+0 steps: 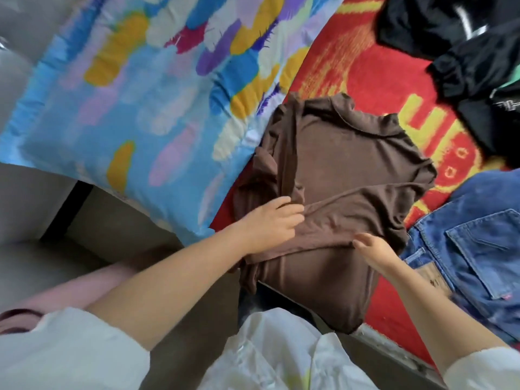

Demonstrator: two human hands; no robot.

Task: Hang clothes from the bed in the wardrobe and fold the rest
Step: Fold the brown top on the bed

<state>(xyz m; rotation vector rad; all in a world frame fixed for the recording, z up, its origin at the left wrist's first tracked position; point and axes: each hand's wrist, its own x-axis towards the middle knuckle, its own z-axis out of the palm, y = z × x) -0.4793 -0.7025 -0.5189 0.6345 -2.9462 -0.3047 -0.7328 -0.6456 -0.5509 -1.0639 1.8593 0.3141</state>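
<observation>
A brown top [346, 170] lies partly folded on the red-and-yellow bed cover [360, 71], its lower end hanging over the bed's near edge. My left hand [271, 220] pinches a fold of the brown fabric at the garment's left side. My right hand [374, 251] rests with straight fingers against a crease across the garment's lower part. Blue jeans [472, 249] lie right of the brown top, back pocket up. Black clothes [461, 43] are heaped at the far right of the bed.
A big pillow [135, 94] with blue, yellow and purple patches lies left of the brown top. The grey floor [33, 266] and a pink slipper [92, 282] show below the bed's edge. My white sleeves fill the bottom of the view.
</observation>
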